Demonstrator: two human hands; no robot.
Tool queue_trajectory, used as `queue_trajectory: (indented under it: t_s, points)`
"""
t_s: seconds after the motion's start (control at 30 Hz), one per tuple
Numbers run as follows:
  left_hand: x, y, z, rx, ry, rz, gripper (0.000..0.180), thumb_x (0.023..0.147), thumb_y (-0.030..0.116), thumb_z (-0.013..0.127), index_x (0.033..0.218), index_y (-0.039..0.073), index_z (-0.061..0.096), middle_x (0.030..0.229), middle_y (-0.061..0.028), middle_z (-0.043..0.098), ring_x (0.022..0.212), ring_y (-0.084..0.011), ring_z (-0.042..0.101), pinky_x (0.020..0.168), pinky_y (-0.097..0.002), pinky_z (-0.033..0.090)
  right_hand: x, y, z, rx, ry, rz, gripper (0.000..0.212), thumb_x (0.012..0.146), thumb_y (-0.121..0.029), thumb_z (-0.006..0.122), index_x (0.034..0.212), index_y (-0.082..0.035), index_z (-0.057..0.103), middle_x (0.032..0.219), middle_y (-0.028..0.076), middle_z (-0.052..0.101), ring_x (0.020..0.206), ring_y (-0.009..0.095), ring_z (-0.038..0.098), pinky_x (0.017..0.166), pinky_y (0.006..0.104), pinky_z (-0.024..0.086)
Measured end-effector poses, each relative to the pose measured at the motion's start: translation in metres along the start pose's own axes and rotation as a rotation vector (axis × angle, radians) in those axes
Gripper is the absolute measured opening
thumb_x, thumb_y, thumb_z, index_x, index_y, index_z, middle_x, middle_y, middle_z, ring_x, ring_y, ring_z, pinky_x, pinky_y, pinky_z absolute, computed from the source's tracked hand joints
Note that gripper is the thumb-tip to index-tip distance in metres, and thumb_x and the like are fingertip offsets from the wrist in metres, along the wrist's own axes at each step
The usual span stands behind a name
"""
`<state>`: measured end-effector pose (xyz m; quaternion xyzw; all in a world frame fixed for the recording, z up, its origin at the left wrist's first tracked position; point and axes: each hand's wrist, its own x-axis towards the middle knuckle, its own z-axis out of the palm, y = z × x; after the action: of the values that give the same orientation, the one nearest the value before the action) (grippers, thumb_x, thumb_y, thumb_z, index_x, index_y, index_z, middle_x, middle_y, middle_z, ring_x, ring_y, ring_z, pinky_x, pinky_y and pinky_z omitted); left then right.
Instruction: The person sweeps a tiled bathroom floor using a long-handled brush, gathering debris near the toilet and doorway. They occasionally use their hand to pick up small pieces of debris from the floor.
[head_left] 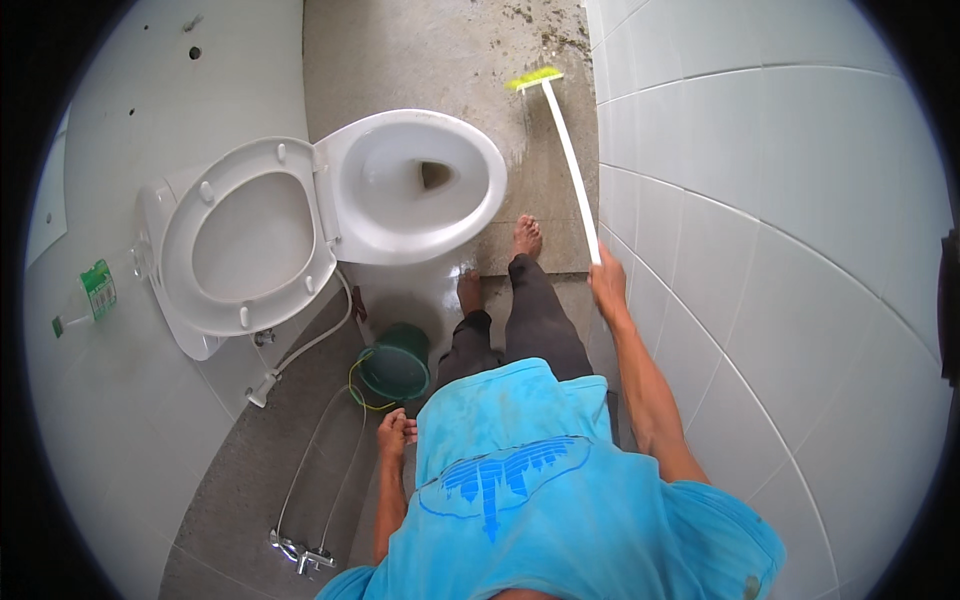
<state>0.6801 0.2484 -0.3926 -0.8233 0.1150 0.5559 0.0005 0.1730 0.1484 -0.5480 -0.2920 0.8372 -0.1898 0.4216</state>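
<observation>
Grips a white-handled brush in the right hand, out over a concrete floor.
Closes the right hand firmly around the near end of the brush; extends it forward alongside the tiled wall, with yellow bristles ahead of the bare feet and beyond the toilet bowl, to its right. Carries the left hand low, with fingers loosely curled, just beside a yellow-handled green bucket; cannot tell contact or hold. Shows dark stains on the floor toward the far wall side. Includes, on the left, a raised toilet seat, a spray nozzle on a white hose and a clear bottle with green label; at lower left, a chrome tap.
</observation>
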Motion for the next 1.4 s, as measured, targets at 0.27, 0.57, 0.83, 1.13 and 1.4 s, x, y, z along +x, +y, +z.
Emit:
queue_trajectory:
  t_s: [0.27,0.57,0.83,1.13,1.4]
  points:
    - [0.02,-0.027,0.007,-0.008,-0.05,0.149,0.033,0.096,0.019,0.056,0.123,0.0,0.058,0.085,-0.0059,0.066,0.065,-0.0115,0.059,0.052,-0.0249,0.047,-0.034,0.013,0.019,-0.178,0.033,0.007,0.057,0.08,-0.011,0.047,0.137,-0.009,0.052,0.081,0.027,0.062,0.074,0.038,0.063,0.07,0.0462,0.048]
    - [0.011,0.023,0.006,-0.07,-0.031,0.107,0.035,0.098,0.02,0.052,0.126,0.0,0.054,0.089,-0.01,0.067,0.068,-0.0162,0.064,0.06,-0.0301,0.056,0.066,-0.062,0.015,-0.094,0.069,-0.102,0.056,0.08,-0.013,0.048,0.135,-0.011,0.054,0.073,0.025,0.062,0.066,0.037,0.062,0.062,0.0451,0.048]
    - [0.005,-0.009,0.022,0.064,-0.034,0.106,0.032,0.098,0.019,0.052,0.124,0.001,0.056,0.086,-0.0065,0.067,0.07,-0.0138,0.063,0.062,-0.0298,0.054,-0.055,-0.022,-0.018,-0.283,-0.134,0.073,0.057,0.08,-0.009,0.05,0.137,-0.015,0.054,0.095,0.028,0.065,0.09,0.045,0.063,0.079,0.0502,0.049]
    - [0.001,0.047,0.021,-0.052,-0.038,0.09,0.034,0.097,0.019,0.052,0.124,-0.001,0.055,0.09,-0.0103,0.067,0.07,-0.0161,0.064,0.059,-0.0305,0.056,0.085,-0.053,0.034,-0.173,0.043,-0.202,0.054,0.082,-0.014,0.047,0.135,-0.007,0.053,0.081,0.027,0.063,0.075,0.04,0.064,0.069,0.0475,0.049]
    - [0.008,0.024,0.034,-0.047,-0.063,0.044,0.035,0.097,0.02,0.053,0.125,0.0,0.056,0.091,-0.0094,0.067,0.071,-0.0158,0.065,0.061,-0.0305,0.056,0.027,-0.017,0.007,-0.197,-0.038,-0.154,0.056,0.078,-0.011,0.045,0.133,-0.007,0.056,0.064,0.02,0.06,0.056,0.029,0.061,0.057,0.0409,0.049]
